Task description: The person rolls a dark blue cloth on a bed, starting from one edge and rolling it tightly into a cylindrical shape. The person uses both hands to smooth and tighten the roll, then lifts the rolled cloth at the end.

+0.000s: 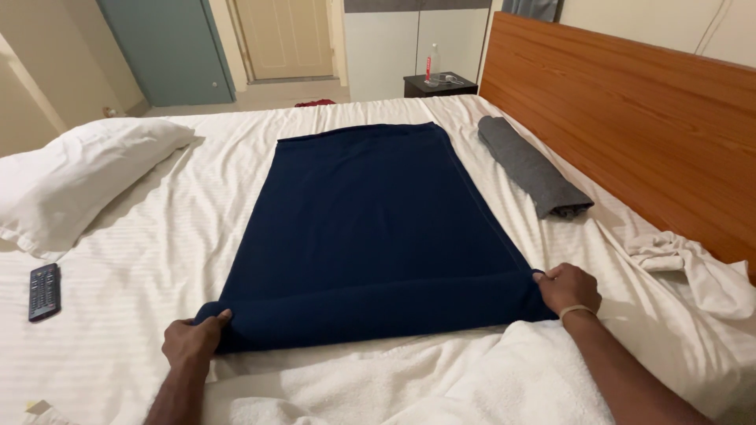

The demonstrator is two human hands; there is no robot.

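Here the wide bed with its white striped sheet (157, 252) carries a large navy-blue cloth (370, 212), spread flat with its near edge rolled over. It looks soft, limp and light, best gripped at the roll's two ends. My left hand (191, 343) pinches the left end, fingers (223, 316) curled shut on it; my right hand (568, 288) clasps the right end likewise. A rolled grey cloth (532, 169) lies apart by the wooden headboard (630, 118).

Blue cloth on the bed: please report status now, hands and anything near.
Left hand and right hand grip the rolled near edge of the blue cloth. Cloth flat on the bed. Grey roll beside it, apart.
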